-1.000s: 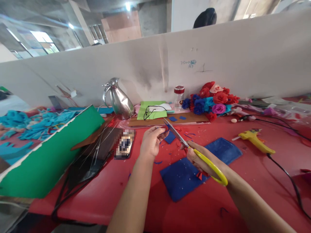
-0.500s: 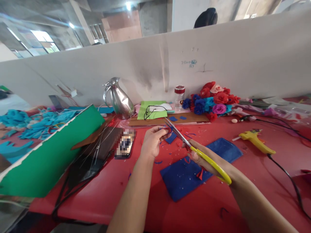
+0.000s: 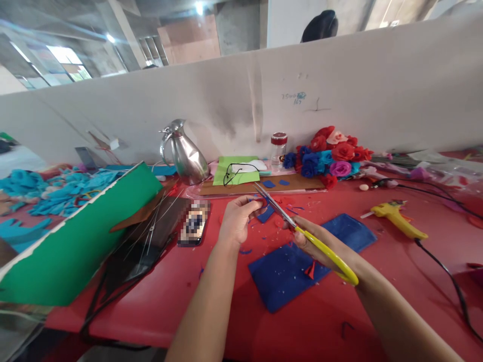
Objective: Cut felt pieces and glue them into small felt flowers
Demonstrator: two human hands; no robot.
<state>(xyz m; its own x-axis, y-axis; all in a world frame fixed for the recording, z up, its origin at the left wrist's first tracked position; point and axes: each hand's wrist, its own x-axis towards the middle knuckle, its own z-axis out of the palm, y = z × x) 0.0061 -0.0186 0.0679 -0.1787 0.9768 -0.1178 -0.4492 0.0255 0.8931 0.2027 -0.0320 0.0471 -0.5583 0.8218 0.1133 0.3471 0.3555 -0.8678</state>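
Yellow scissors (image 3: 312,240), right hand (image 3: 320,233) is gripping them, left hand (image 3: 237,219) is pinching blue scrap (image 3: 265,200) beside the scissors' blades

left hand (image 3: 237,217): thumb-and-finger pinch | right hand (image 3: 316,234): curled grip | forearms (image 3: 210,296) (both bare): angled inward

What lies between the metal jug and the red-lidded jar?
In the head view, a green sheet, eyeglasses and a white item lie between the jug and jar.
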